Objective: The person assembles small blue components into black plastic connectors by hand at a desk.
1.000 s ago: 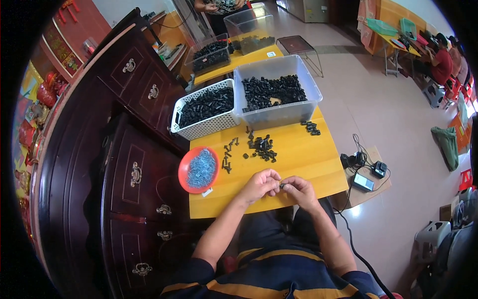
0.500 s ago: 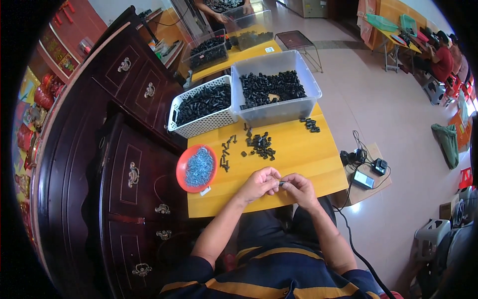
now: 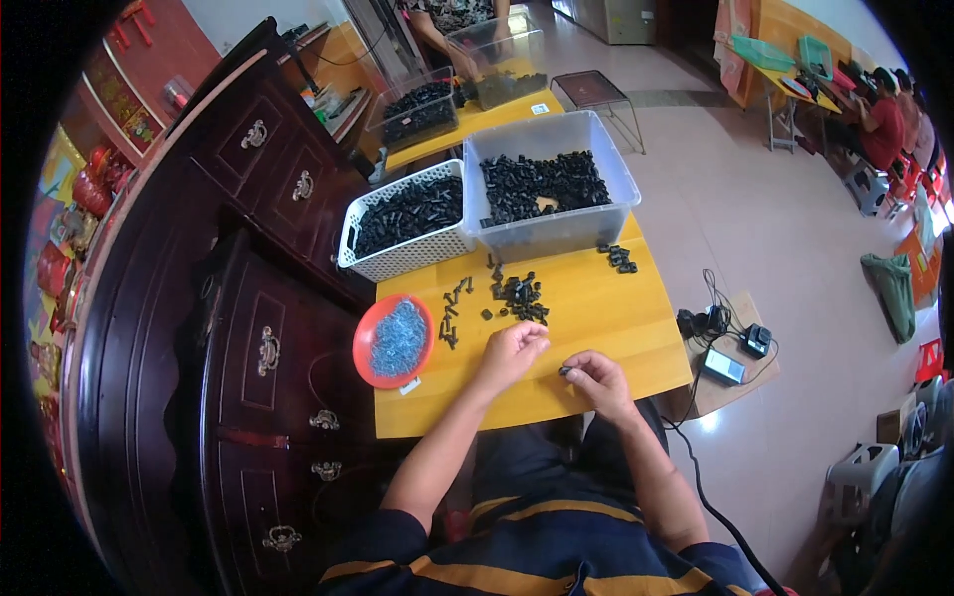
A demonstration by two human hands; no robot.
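Observation:
My right hand [image 3: 600, 383] pinches a small black plastic part [image 3: 565, 371] between thumb and forefinger, just above the yellow table's near edge. To its left, my left hand [image 3: 513, 352] is closed, with its fingertips pressed together; whatever they may hold is hidden. Just beyond that hand lies a loose pile of small black plastic parts [image 3: 521, 294]. Longer black pieces [image 3: 449, 316] lie scattered left of the pile. A red plate [image 3: 361, 348] heaped with small silvery screw-like pieces [image 3: 399, 338] stands at the table's left. Several black parts [image 3: 618, 260] sit together at the right.
Behind the piles stand a white perforated basket [image 3: 405, 260] and a clear plastic bin [image 3: 556, 230], both holding black parts. A dark wooden cabinet [image 3: 234, 348] borders the left side. Cabled devices [image 3: 723, 366] rest at the right. Another person's arm [image 3: 452, 50] reaches into a far bin.
My hands have come apart: the left has moved up and left toward the pile, while the right stays almost in place with the small black part.

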